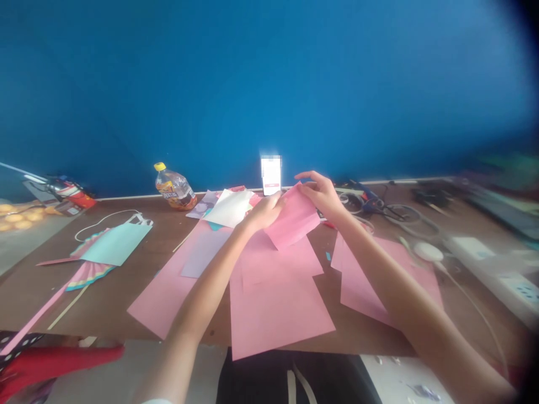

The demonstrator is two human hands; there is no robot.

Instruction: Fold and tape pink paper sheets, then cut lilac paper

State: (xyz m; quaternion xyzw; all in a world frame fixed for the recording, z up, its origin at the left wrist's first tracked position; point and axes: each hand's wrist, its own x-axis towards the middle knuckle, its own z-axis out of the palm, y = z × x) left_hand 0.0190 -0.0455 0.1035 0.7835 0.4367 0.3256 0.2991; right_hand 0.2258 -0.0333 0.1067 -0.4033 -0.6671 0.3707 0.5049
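Both my hands hold a folded pink paper (293, 221) lifted above the brown table (118, 292). My left hand (265, 212) pinches its left edge. My right hand (322, 193) grips the upper right corner with fingers curled over it. Beneath them lie several larger pink sheets (275, 306), one overlapping another, with more pink paper (366, 280) to the right under my right forearm. A pale lilac sheet (204, 252) rests on the left pink sheet.
A phone (270, 175) stands lit against the blue wall. A plastic bottle (174, 189) lies at the back left. A light blue paper bag (115, 242) and pleated fan (86, 275) sit left. Cables, tools (379, 205) and a power strip (497, 264) crowd the right.
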